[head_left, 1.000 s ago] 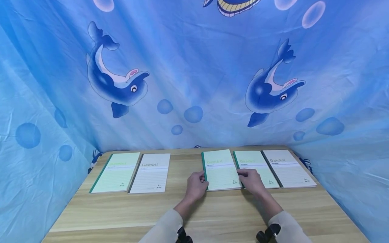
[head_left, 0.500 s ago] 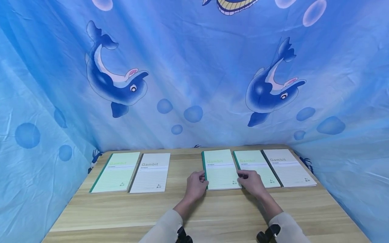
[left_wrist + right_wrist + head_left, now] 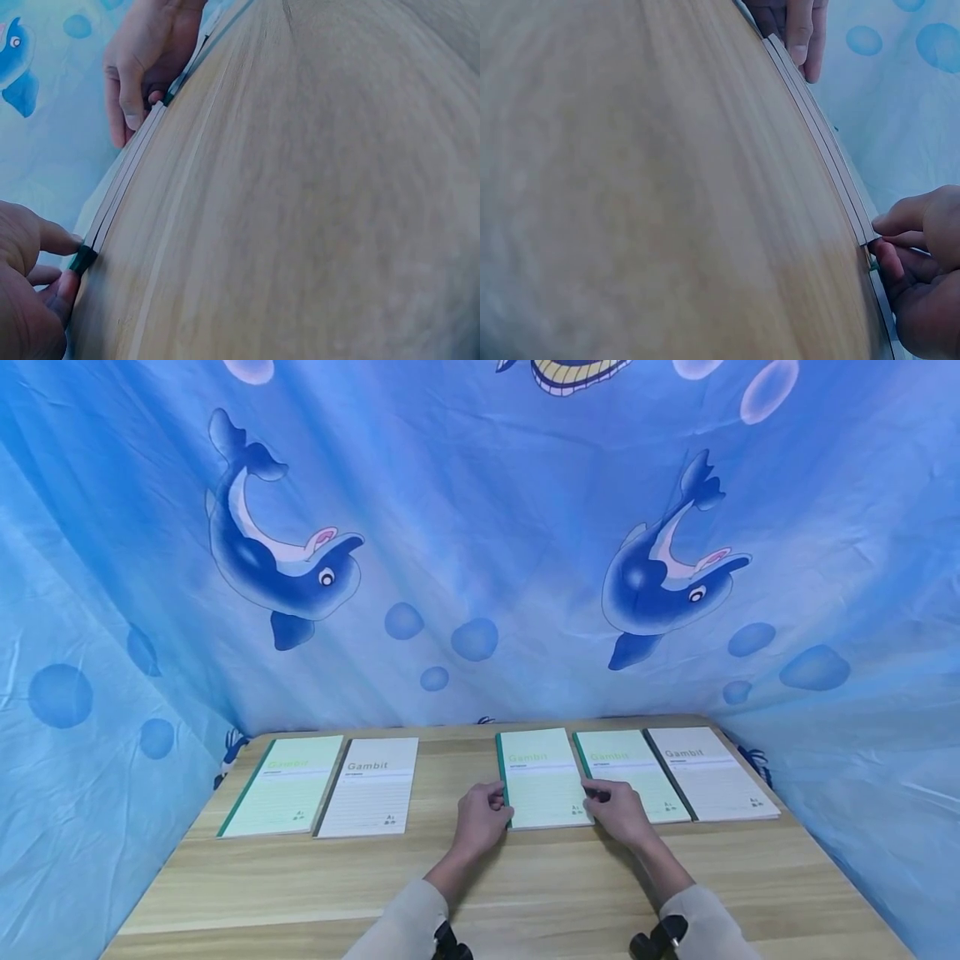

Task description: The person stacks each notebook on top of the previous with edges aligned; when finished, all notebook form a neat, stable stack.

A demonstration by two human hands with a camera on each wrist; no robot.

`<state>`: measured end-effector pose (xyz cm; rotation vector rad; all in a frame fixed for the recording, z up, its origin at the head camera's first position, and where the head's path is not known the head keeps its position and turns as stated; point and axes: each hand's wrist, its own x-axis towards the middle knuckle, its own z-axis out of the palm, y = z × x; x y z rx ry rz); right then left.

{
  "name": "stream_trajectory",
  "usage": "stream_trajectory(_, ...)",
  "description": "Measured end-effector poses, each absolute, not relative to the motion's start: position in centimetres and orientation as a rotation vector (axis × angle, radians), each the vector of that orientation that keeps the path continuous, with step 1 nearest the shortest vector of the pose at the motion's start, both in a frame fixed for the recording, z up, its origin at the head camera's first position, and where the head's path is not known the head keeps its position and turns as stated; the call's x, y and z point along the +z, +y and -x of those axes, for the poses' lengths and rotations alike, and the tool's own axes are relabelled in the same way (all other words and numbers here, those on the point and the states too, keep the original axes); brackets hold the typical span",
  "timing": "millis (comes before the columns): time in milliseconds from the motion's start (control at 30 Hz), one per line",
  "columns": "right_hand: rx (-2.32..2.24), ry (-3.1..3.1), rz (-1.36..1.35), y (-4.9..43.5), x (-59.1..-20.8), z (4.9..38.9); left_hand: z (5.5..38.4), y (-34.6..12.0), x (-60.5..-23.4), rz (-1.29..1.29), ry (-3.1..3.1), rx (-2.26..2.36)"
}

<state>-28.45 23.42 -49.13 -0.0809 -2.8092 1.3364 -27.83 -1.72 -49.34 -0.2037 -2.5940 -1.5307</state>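
Note:
A pale green notebook [image 3: 543, 781] with a green spine and "Gambit" on its cover lies right of the table's middle. Its near edge, seen from the wrists, shows two page layers [image 3: 120, 187] one over the other, with a dark line between. My left hand [image 3: 482, 817] pinches the spine [image 3: 84, 259] near the lower left corner, thumb above and fingers at the side. At the opposite corner, my right hand [image 3: 618, 812] pinches the right edge between thumb and fingers. Under that hand's far side, a second pale green notebook [image 3: 628, 781] is partly covered.
A white notebook [image 3: 712, 777] with a dark spine lies at the far right. On the left are another pale green notebook [image 3: 288, 785] and another white one [image 3: 371, 789]. All lie on a wooden table [image 3: 337, 885] before a blue dolphin curtain [image 3: 480, 527].
Both hands keep their hold at the notebook's two sides, and the notebooks stay in place. Only the head view shifts slightly.

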Motion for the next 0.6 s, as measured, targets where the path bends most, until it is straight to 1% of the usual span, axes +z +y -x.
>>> stream_trajectory(600, 1.378, -2.795, 0.064, 23.5, -49.13, 28.25, 28.0, -1.69, -49.56, 0.184, -2.613, -1.531)
